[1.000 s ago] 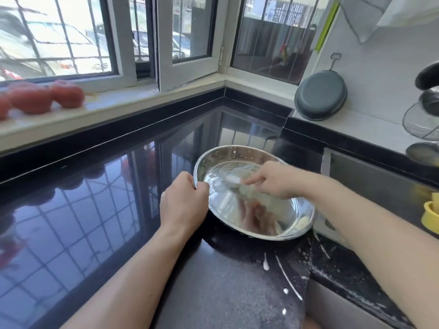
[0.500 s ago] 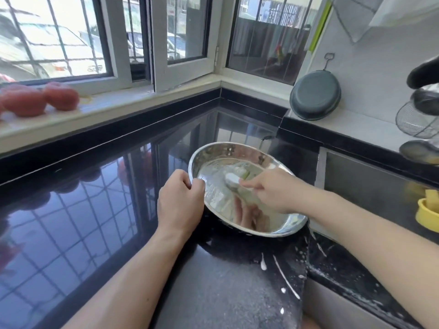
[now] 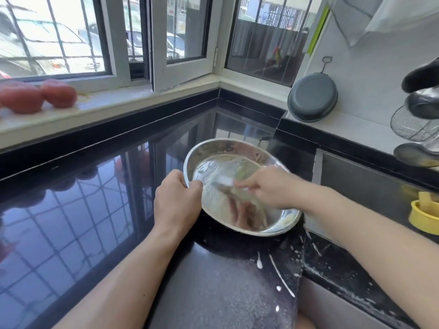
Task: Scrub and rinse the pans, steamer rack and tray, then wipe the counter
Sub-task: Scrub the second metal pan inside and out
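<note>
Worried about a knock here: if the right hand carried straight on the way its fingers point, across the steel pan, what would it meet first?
Probably the left hand gripping the steel pan at its near-left rim; the right hand points that way, though depth is unclear.

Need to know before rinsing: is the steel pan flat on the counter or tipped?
Tipped: the left hand grips the steel pan by its rim, near edge resting on the counter.
</note>
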`<state>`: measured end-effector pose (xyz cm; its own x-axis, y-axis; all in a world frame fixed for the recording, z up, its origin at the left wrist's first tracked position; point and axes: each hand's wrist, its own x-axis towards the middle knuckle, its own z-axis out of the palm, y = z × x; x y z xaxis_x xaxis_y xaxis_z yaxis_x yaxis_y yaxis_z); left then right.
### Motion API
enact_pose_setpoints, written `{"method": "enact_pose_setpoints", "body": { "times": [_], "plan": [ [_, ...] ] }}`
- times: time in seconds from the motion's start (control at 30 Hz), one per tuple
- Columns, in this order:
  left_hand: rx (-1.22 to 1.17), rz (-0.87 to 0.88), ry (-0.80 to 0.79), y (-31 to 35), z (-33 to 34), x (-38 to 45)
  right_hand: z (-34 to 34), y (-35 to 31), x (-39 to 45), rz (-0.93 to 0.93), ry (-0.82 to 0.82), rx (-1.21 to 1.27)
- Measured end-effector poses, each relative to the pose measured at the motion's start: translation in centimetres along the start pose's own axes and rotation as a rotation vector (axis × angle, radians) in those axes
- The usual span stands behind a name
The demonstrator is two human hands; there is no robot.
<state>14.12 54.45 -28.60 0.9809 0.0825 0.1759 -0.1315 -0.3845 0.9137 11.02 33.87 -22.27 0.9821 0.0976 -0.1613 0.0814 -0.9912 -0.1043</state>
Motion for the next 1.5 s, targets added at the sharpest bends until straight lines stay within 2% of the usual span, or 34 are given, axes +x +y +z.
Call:
{"method": "enact_pose_setpoints", "body": {
  "times": [0.07, 0.23, 0.4, 0.57, 0.7, 0.87, 0.97, 1.03, 1.17, 1.37, 1.5],
  "plan": [
    [-0.003, -0.007, 0.001, 0.0, -0.1, -0.1, -0.9, 1.4, 0.3, 0.104, 0.006, -0.077],
    [0.001, -0.006, 0.009, -0.1, 0.0, 0.1, 1.0, -1.2, -2.2, -0.161, -0.208, 0.156],
    [0.01, 0.002, 0.004, 0.0, -0.1, -0.1, -0.1, 1.2, 1.3, -0.036, 0.015, -0.108],
    [0.018, -0.02, 0.016, -0.1, -0.2, 0.1, 1.3, -1.1, -0.2, -0.255, -0.11, 0.026],
    [0.023, -0.03, 0.013, -0.1, -0.1, 0.1, -0.9, 1.2, -2.4, -0.176, -0.217, 0.049],
    [0.045, -0.029, 0.006, -0.3, 0.1, 0.3, 0.5, -0.3, -0.3, -0.264, -0.131, -0.028],
    [0.062, -0.03, 0.011, -0.4, -0.1, 0.3, 0.9, -1.0, 1.3, -0.25, -0.087, 0.043],
    [0.074, -0.031, 0.01, -0.4, 0.0, 0.4, 0.8, 0.0, 0.1, -0.249, -0.122, 0.087],
    [0.097, -0.023, 0.008, -0.4, 0.2, 0.5, 0.4, 3.0, -3.6, -0.232, -0.222, 0.002],
    [0.091, -0.012, -0.005, -0.6, 0.3, 0.5, 1.5, 0.4, -0.6, -0.229, -0.107, 0.13],
    [0.098, -0.005, -0.006, -0.7, 0.2, 0.5, 0.8, 2.9, -2.6, -0.201, -0.166, 0.034]
  ]
}}
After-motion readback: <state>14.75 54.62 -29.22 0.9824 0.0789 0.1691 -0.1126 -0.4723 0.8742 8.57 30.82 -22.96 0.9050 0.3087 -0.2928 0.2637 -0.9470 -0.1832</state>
